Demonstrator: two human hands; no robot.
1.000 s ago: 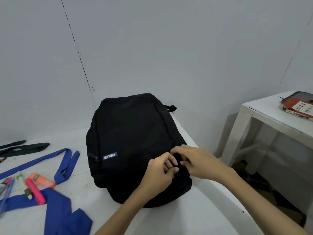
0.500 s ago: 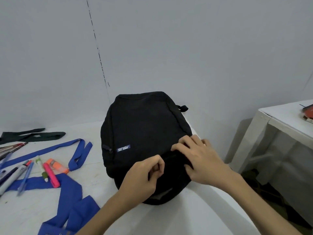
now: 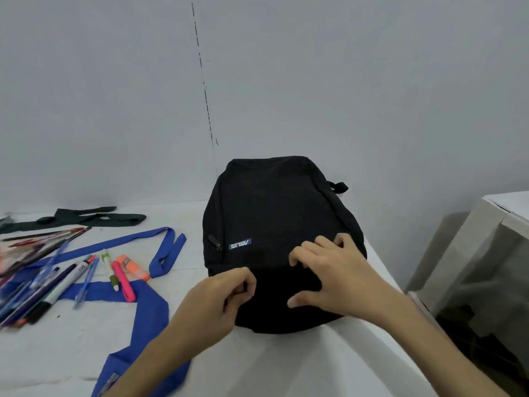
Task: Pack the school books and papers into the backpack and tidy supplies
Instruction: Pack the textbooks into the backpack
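The black backpack (image 3: 274, 224) lies flat on the white tabletop (image 3: 286, 365). The left hand (image 3: 217, 302) pinches something at its near edge (likely a zipper pull, hidden); the right hand (image 3: 335, 276), at three o'clock of it, presses spread fingers on the fabric.

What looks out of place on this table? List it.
Loose pens and markers lie scattered at the left, some across the blue fabric strip, which sprawls crumpled beside the black backpack. A dark green strip lies farther back. Nothing looks spilled or damaged.
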